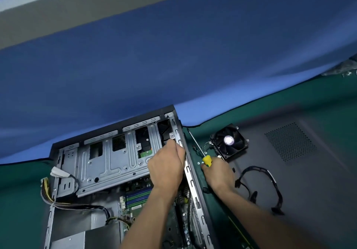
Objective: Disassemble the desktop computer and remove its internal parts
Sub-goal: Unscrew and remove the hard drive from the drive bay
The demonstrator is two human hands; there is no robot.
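On the green mat [23, 190] lies the open case [119, 171], its far edge against the blue backdrop [154, 65]. Inside the case, the grey drive cage [108, 163] fills the far half; nearer the viewer sit the motherboard [139, 196] with its blue and green memory slots, and a bundle of yellow and black cables [48, 194] along the case's left wall. The left hand [167, 168] reaches into the case's far right corner, fingers curled and pressed against the right rail [190, 175] beside the cage; what they grip, if anything, is hidden by the hand itself. Just outside the case's right wall, the right hand [218, 175] is closed round the yellow handle of a screwdriver [202, 153], whose shaft points away toward the backdrop. Right of the case, beyond that hand, a black fan [229, 141] sits on the edge of the dark side panel [309, 171], which lies flat on the mat. A loose black cable [270, 188] loops across the panel, near the right wrist.
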